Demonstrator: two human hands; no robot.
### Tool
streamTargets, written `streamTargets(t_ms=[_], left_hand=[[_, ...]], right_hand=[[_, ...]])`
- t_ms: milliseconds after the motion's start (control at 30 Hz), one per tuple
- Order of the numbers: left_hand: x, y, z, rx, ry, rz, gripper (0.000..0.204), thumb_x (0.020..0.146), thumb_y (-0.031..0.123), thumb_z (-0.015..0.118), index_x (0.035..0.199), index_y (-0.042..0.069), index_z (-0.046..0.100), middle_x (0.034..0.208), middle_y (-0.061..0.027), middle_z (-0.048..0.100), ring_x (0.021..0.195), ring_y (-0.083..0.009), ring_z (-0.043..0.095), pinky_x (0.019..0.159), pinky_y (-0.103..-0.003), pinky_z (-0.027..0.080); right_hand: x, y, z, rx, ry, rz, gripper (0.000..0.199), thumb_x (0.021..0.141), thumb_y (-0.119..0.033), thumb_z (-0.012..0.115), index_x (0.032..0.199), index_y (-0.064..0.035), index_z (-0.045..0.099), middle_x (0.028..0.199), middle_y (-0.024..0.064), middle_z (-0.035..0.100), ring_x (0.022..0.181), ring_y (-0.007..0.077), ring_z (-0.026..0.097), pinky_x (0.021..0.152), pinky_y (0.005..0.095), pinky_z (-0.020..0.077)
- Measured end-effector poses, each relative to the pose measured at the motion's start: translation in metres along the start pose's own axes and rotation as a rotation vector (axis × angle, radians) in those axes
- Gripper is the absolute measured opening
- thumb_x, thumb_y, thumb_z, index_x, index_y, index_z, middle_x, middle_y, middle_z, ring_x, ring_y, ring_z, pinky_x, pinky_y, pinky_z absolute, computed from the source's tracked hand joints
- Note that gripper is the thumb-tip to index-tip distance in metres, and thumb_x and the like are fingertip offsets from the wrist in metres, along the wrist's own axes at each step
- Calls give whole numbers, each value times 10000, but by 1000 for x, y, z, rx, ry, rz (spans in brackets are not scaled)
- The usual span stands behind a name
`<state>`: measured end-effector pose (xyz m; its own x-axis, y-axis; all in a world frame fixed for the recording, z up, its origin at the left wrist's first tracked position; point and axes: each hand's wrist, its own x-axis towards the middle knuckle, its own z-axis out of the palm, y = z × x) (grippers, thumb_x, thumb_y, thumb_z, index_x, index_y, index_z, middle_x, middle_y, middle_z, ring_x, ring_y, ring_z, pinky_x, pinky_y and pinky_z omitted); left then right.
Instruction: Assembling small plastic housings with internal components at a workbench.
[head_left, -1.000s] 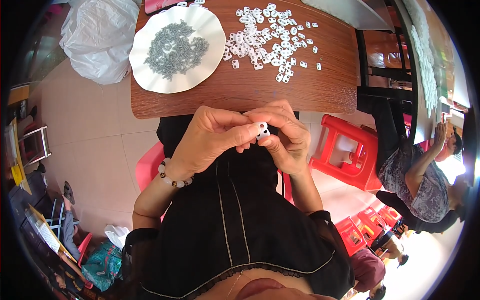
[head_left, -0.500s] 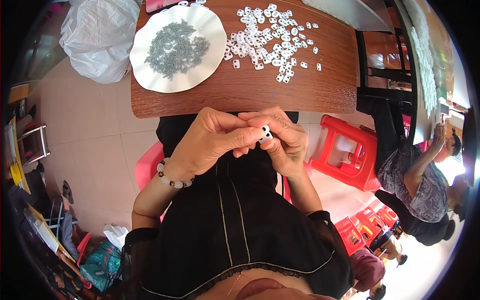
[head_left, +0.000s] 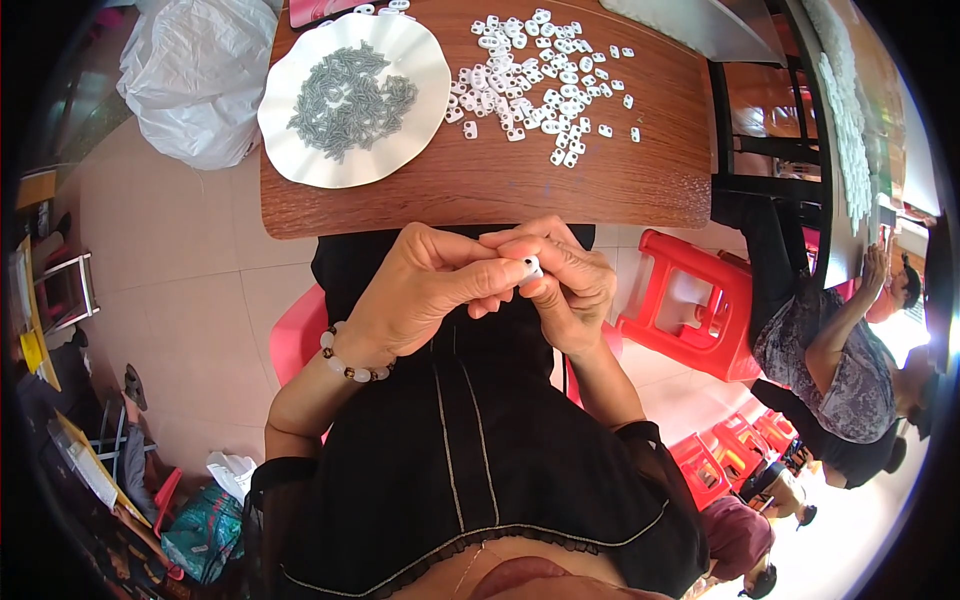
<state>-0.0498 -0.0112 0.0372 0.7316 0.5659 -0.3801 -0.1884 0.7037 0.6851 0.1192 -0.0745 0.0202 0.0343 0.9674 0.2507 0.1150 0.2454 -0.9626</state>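
clip: small white plastic clip [head_left: 531, 267] with a dark hole, pinched between both hands above the lap, just off the near edge of the desk [head_left: 600, 190]
right hand: right hand [head_left: 570, 290] has thumb and forefinger clamped on the clip from the right side
left hand: left hand [head_left: 430, 285] has its fingers [head_left: 500, 283] closed together and pressed against the clip's left end; whether they carry a pin is hidden
axis: the clip is too small and too covered to be sure; its hole faces up toward the camera, and its long axis seems to run roughly left to right
done: no finished pieces can be told apart from the loose ones
left: a broad scatter of white clips [head_left: 535, 70] on the desk, and a white plate [head_left: 420, 140] heaped with grey pins [head_left: 345, 90], so by my judgement most of the work remains
around: white bag [head_left: 195, 75] beside the desk, red stool [head_left: 690, 300] to the right, another person [head_left: 840, 350] seated beyond it
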Motion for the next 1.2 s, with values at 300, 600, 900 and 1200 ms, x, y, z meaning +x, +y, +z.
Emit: streamTargets(t_ms=[300,600,900,1200], left_hand=[[5,-7,-2,-21,19,-8,202,876,157,683,926,-36,716,740,-71,668,623,-79,574,558,-205,461],[16,-7,3,34,71,81,212,880,182,684,892,-27,716,748,-75,671,633,-82,580,579,-211,470],[24,-13,-1,99,84,128,196,893,164,666,877,-25,717,746,-64,667,642,-77,572,582,-208,460],[31,-19,-3,100,98,148,176,897,149,659,927,-16,713,772,-47,664,664,-69,564,602,-203,456]], right_hand=[[-2,4,2,-100,66,-28,292,898,-241,635,991,31,685,917,116,713,834,198,619,721,305,516],[-1,28,1,321,87,7,267,946,-152,570,1097,57,636,1074,172,661,867,176,610,775,287,524],[-2,36,-5,456,-10,74,331,958,-141,547,1213,69,571,1132,144,592,880,165,610,779,276,530],[3,34,-9,468,-9,105,344,957,-143,549,1231,65,559,1151,142,590,904,169,613,805,277,531]])
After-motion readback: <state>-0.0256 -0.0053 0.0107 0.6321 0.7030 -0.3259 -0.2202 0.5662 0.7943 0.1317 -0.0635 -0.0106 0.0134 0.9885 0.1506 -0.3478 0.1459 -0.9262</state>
